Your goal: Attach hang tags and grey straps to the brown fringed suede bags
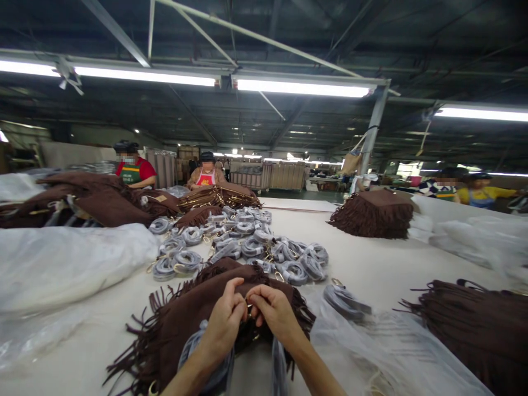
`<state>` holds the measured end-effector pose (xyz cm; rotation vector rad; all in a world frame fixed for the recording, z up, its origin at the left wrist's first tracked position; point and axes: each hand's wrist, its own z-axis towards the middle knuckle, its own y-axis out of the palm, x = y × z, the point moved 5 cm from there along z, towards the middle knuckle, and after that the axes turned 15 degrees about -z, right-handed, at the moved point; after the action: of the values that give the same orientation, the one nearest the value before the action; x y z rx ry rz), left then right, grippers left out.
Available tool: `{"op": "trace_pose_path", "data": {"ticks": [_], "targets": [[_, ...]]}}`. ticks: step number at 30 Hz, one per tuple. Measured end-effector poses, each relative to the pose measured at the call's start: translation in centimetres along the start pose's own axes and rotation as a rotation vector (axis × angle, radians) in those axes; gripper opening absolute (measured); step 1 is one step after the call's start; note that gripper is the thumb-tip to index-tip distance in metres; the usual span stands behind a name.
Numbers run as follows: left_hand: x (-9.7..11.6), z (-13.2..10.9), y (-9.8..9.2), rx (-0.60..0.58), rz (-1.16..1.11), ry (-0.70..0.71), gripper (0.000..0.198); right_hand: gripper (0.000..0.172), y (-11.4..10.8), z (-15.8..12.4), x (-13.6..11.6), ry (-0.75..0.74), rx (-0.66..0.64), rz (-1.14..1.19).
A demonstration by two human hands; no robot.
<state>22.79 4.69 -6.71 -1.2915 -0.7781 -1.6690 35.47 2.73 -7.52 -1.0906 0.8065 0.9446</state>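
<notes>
A brown fringed bag (181, 313) lies on the table in front of me, its fringe spread to the left and right. Over its near edge, my left hand (228, 312) and my right hand (273, 309) meet with bent fingers. Both pinch a small gold-coloured metal fitting (249, 308), mostly covered by the fingers, so its exact kind is unclear. A coiled strap in grey wrapping (197, 342) rests against the bag beside my left forearm. Another grey-wrapped strap length (279, 366) hangs below my right wrist.
Coiled wrapped straps (251, 242) with gold clips lie beyond the bag. Brown fringed bags are stacked at back right (373, 214), right (470, 330) and left (103, 195). Clear plastic (383, 352) covers table (355, 258) areas. Several people work farther back.
</notes>
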Motion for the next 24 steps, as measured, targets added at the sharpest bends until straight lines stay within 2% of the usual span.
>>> {"op": "trace_pose_path", "data": {"ticks": [10, 18, 24], "targets": [[0.32, -0.25, -0.01, -0.030, 0.156, 0.029, 0.036, 0.021, 0.13, -0.24, -0.05, -0.019, -0.047, -0.059], [0.87, -0.35, -0.05, -0.123, 0.150, 0.031, 0.033, 0.022, 0.14, -0.28, -0.09, -0.019, -0.061, -0.070], [0.63, -0.24, -0.10, -0.137, 0.150, 0.034, 0.032, 0.018, 0.17, -0.32, 0.05, -0.028, -0.104, -0.078]]}}
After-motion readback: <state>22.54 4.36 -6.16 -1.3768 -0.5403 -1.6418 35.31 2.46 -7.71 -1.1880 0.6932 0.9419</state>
